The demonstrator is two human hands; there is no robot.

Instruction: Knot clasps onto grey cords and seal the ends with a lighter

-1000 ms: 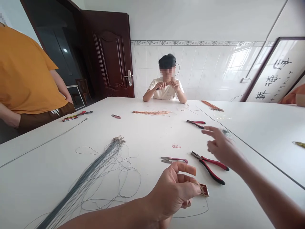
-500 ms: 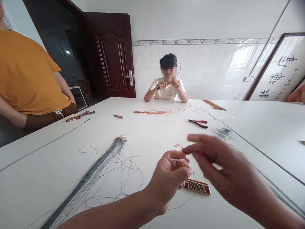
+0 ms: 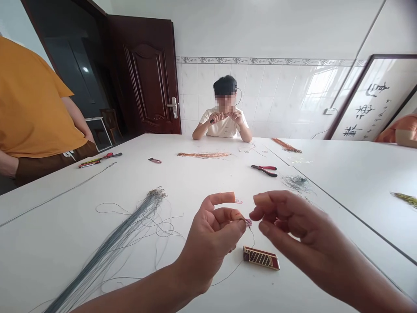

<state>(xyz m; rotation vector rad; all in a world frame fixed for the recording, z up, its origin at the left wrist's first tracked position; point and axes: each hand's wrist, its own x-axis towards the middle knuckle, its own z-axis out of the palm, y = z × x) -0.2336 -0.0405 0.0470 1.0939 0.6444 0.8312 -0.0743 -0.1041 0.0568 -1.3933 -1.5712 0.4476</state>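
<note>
My left hand [image 3: 211, 239] pinches a thin grey cord [image 3: 253, 238] between thumb and forefinger. The cord's short end pokes out by the fingertips, and a strand hangs down to the table. My right hand [image 3: 293, 230] hovers just to the right, its thumb and fingers apart, holding nothing that I can see. Beneath the hands lies a flat red-brown and gold patterned case [image 3: 261, 258], shaped like a lighter. Behind my left fingertips a small purple thing [image 3: 249, 222] shows, mostly hidden. A long bundle of grey cords [image 3: 125, 232] stretches along the table to the left.
Red-and-black pliers [image 3: 265, 170], a tangle of dark cord scraps [image 3: 296, 181] and small snips [image 3: 155, 160] lie farther back. Orange cords [image 3: 203, 154] lie before a seated person [image 3: 224, 124]. Another person in an orange shirt [image 3: 32, 104] stands at the left.
My right hand's fingers have curled a little and lowered, staying apart from the cord. My left hand keeps its pinch. The view has shifted slightly to the right.
</note>
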